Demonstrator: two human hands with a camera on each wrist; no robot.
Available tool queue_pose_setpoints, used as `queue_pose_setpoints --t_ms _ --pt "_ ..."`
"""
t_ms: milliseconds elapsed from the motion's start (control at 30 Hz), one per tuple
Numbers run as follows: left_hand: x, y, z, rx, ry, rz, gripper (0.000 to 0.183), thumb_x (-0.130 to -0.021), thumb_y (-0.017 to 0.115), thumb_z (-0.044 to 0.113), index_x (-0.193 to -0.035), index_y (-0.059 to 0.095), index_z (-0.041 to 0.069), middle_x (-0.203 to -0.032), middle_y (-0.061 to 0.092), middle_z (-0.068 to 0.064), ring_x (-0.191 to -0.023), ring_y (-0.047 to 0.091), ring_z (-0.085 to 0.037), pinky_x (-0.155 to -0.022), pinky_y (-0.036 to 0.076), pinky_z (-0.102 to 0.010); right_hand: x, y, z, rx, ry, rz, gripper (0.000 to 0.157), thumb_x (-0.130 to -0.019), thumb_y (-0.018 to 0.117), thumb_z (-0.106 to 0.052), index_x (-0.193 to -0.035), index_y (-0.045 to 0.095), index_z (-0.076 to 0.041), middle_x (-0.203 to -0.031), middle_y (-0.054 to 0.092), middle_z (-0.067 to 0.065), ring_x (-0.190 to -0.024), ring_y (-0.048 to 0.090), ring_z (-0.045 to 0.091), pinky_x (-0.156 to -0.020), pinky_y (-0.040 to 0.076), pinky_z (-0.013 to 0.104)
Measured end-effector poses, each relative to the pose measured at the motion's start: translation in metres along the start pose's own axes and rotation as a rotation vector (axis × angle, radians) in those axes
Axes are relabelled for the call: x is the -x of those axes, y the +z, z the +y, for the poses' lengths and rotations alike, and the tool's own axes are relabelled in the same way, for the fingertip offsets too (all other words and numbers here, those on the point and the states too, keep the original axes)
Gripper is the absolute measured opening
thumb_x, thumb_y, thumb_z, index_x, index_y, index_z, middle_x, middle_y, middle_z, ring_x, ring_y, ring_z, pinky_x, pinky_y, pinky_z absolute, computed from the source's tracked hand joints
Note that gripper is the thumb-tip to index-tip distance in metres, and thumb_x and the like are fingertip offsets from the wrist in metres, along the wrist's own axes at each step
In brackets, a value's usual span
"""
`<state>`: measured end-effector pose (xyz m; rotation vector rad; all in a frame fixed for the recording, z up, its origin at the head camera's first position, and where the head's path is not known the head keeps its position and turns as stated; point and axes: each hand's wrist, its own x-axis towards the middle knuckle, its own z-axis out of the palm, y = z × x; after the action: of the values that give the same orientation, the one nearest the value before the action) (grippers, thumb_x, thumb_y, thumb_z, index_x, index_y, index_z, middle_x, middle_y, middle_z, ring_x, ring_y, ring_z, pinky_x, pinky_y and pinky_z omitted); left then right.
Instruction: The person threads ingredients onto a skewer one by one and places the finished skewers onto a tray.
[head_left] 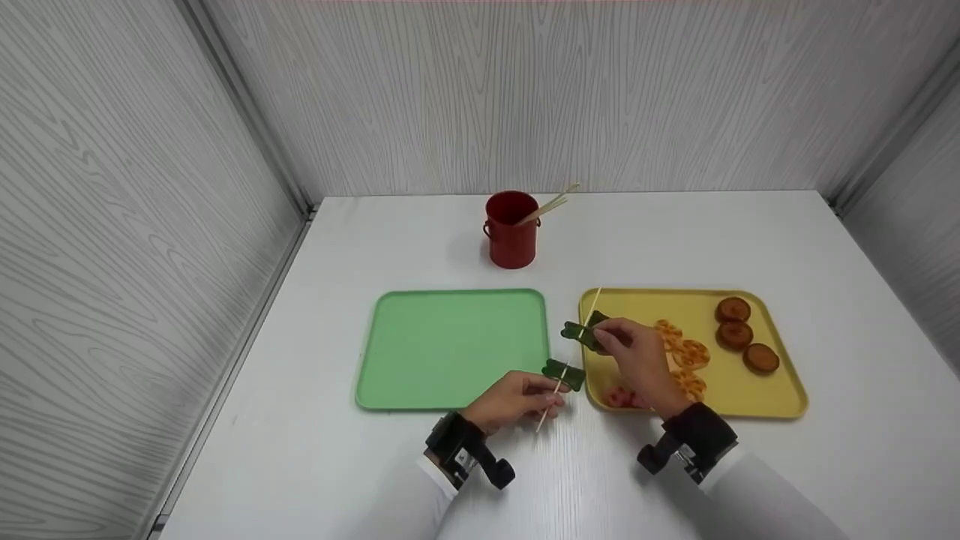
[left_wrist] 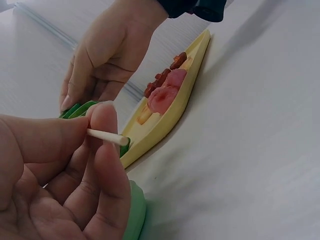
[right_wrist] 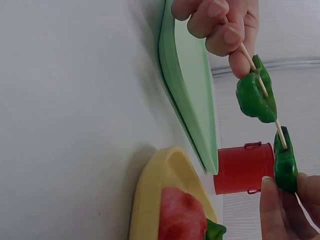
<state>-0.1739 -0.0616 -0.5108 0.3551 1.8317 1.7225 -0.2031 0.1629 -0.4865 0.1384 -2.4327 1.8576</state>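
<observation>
A thin wooden skewer (head_left: 593, 303) runs slantwise between the two hands and carries two green pepper pieces. My left hand (head_left: 516, 401) pinches its lower part between thumb and fingers, and the blunt end (left_wrist: 123, 141) sticks out in the left wrist view. Just above those fingers sits the lower pepper piece (right_wrist: 256, 98). Farther up, my right hand (head_left: 639, 361) pinches the upper pepper piece (right_wrist: 285, 162), and the skewer passes through it and out beyond. A short stretch of bare skewer separates the two pieces in the right wrist view.
A green tray (head_left: 450, 345) lies to the left. On the yellow tray (head_left: 739, 394) at the right are round brown pieces (head_left: 761, 359), orange lattice-like pieces (head_left: 691, 354) and pink pieces (right_wrist: 181, 215). Behind them stands a red bucket (head_left: 512, 246) with several skewers (head_left: 553, 203) leaning in it.
</observation>
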Motion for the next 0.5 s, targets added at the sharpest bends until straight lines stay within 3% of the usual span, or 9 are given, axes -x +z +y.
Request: queue_pose_setpoints --t_ms 200,433,500 --pt "-0.001 0.000 0.000 -0.015 0.010 -0.004 0.026 -0.097 0.057 0.003 -0.119 0.063 -0.008 -0.107 0.068 -0.025 -0.076 0.065 -0.009 -0.064 0.052 -0.019 0.005 0.004 -0.005 -0.003 0.011 0.010 0.014 -0.094 0.063 -0.003 -0.102 0.069 0.007 -0.096 0.069 0.021 -0.079 0.067 0.014 -0.071 0.057 0.021" --pt "0.000 0.000 0.000 -0.013 -0.005 0.011 0.026 -0.096 0.058 0.003 -0.119 0.064 -0.008 -0.106 0.069 -0.022 -0.076 0.065 -0.010 -0.066 0.054 -0.022 0.018 0.007 -0.031 0.046 0.015 -0.013 0.015 -0.094 0.061 0.003 -0.103 0.066 0.012 -0.096 0.067 0.026 -0.083 0.068 0.026 -0.072 0.057 0.023" --pt "0.000 0.000 0.001 -0.015 -0.006 0.013 0.026 -0.096 0.058 0.004 -0.119 0.064 -0.007 -0.106 0.069 -0.022 -0.077 0.065 -0.010 -0.067 0.054 -0.023 0.017 0.008 -0.026 0.048 0.027 -0.012 0.015 -0.093 0.062 0.001 -0.104 0.067 0.011 -0.096 0.068 0.025 -0.083 0.067 0.025 -0.071 0.057 0.022"
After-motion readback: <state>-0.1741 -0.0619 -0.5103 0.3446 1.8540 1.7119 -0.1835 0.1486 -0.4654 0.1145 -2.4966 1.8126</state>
